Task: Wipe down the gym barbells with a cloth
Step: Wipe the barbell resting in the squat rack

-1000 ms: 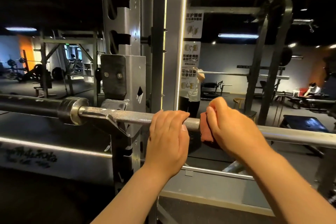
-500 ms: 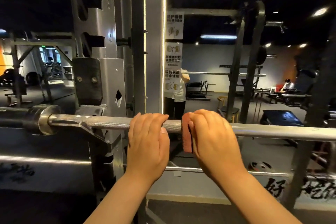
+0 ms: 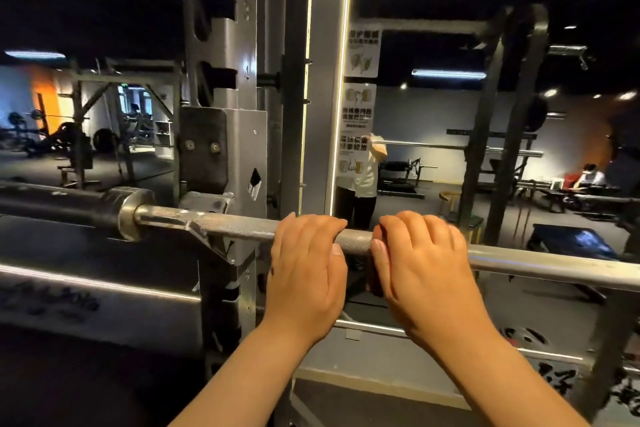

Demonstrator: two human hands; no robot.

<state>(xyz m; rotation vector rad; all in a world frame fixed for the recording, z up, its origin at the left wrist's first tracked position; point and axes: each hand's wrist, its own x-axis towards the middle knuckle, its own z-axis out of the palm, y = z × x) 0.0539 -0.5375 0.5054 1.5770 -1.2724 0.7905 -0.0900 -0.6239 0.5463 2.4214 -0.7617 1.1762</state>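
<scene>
A barbell rests on the rack upright at left. The left hand and right hand lie side by side on it, with the cloth under the right hand and a mirror behind.

Barbell: bare metal, rough knurling along the gripped section, smooth and glossy further right. Rack upright: matt grey metal. Cloth: dark reddish fabric, matt.
</scene>
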